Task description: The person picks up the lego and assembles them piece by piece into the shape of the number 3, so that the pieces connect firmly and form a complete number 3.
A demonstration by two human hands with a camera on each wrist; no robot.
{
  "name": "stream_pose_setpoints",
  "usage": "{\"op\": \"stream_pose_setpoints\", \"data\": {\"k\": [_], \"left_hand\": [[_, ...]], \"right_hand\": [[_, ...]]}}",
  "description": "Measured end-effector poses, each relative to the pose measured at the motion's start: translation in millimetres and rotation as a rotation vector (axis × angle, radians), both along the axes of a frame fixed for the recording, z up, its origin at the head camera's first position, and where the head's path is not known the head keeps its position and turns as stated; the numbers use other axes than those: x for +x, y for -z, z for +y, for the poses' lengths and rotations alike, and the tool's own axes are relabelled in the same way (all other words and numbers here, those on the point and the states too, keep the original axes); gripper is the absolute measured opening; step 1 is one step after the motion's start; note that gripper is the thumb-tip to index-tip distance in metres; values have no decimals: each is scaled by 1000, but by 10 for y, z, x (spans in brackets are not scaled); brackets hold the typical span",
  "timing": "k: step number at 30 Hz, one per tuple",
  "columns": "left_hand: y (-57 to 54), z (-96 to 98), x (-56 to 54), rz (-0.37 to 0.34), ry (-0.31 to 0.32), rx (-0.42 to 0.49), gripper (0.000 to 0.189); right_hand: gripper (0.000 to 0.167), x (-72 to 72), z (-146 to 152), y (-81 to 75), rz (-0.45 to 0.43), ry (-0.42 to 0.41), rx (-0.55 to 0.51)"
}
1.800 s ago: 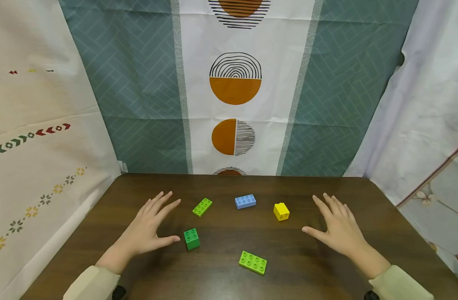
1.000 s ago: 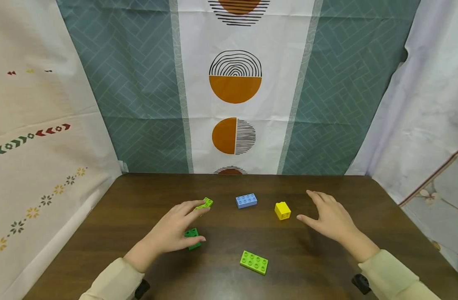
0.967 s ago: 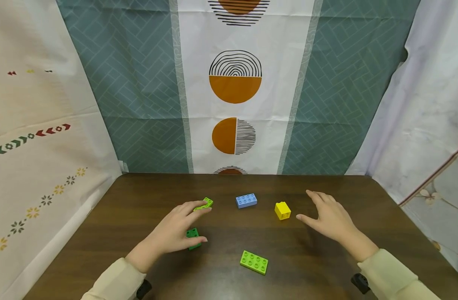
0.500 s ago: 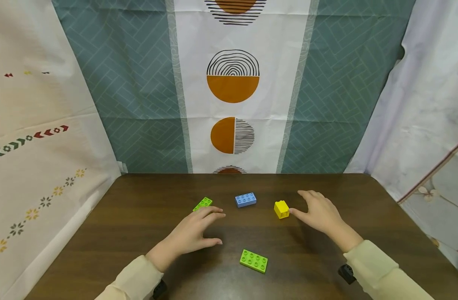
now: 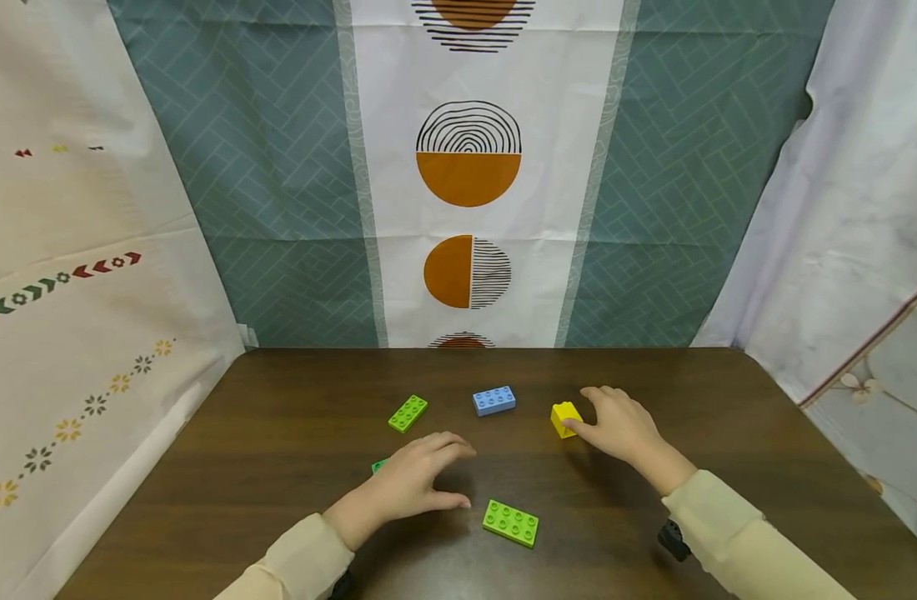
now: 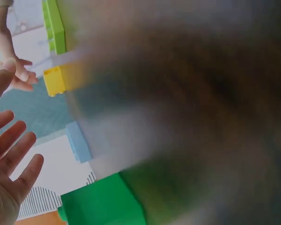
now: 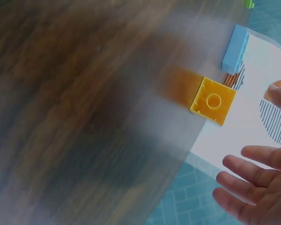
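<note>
My left hand (image 5: 409, 483) and right hand (image 5: 616, 423) are both empty, fingers relaxed. I count five studded plastic bricks on the dark brown table (image 5: 278, 400): one square yellow brick (image 5: 564, 417), one square green brick (image 6: 103, 201), one oblong blue brick (image 5: 494, 402), two oblong lime bricks (image 5: 510, 523). The yellow one lies just left of my right hand, hollow base facing it; my left hand partly hides the green.

Left grip (image 5: 412, 477): bare, fingers spread, slightly bent, thumb apart
Right grip (image 5: 620, 423): bare, farther off, fingers spread, thumb pointing left
Left arm (image 5: 297, 557): sleeved, slanting from near left
Right arm (image 5: 742, 538): sleeved, slanting from near right
</note>
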State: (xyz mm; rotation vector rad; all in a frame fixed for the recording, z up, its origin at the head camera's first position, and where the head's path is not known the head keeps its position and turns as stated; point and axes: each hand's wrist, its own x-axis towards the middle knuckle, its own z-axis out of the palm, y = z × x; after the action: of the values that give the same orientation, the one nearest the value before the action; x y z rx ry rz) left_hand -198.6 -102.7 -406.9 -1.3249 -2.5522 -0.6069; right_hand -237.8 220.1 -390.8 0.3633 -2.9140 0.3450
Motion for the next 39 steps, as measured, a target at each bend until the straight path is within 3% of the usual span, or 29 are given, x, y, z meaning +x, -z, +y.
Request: {"op": "stream_pose_setpoints", "data": {"k": [9, 18, 29, 39], "left_hand": [[83, 112, 3, -138, 2, -25, 48], [123, 225, -6, -219, 27, -113, 50], [181, 358, -39, -234, 54, -181, 52], [209, 409, -63, -216, 96, -198, 40]], "right_hand": [[63, -107, -29, 46, -48, 18, 3], [61, -189, -76, 110, -102, 35, -11], [57, -260, -123, 173, -137, 34, -24], [54, -306, -151, 217, -180, 63, -24]]}}
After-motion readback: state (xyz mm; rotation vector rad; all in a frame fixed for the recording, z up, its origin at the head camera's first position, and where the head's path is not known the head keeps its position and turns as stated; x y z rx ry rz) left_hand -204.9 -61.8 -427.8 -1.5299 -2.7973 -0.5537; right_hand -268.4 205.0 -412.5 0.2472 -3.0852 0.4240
